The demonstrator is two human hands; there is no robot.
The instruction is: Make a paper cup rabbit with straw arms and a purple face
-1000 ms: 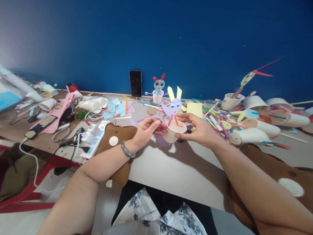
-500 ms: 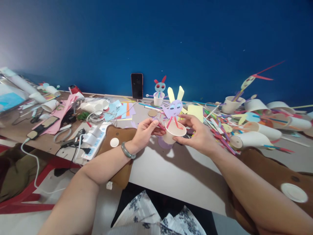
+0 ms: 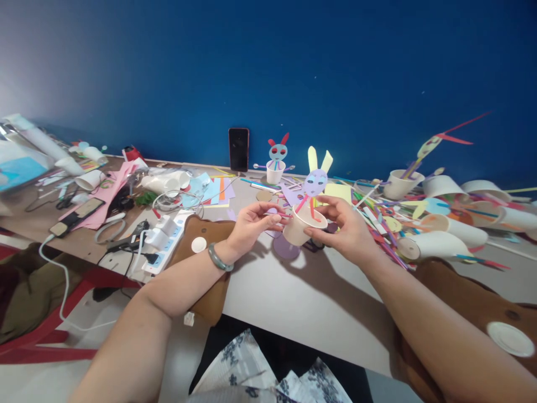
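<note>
A white paper cup (image 3: 298,230) is held above the table, tilted a little. My right hand (image 3: 342,226) grips its right side between thumb and fingers. My left hand (image 3: 258,226) pinches a thin pinkish-red stick (image 3: 285,215) at the cup's left side. Out of the cup rises a purple paper face (image 3: 315,183) with yellow ears, on pink and red sticks. A purple disc (image 3: 287,246) shows beneath the cup. Behind stands a finished-looking cup figure with a blue face (image 3: 277,152) and red ears.
A phone (image 3: 239,149) leans on the blue wall. White cups (image 3: 436,246) and coloured sticks crowd the right side. At the left are a power strip (image 3: 168,246), cables, pink paper (image 3: 113,190) and coloured sheets. Brown bear-shaped mats (image 3: 210,285) lie on both sides.
The cup and its purple face have shifted slightly right, and the cup tilts more. Both hands keep their hold. The whole view has moved slightly.
</note>
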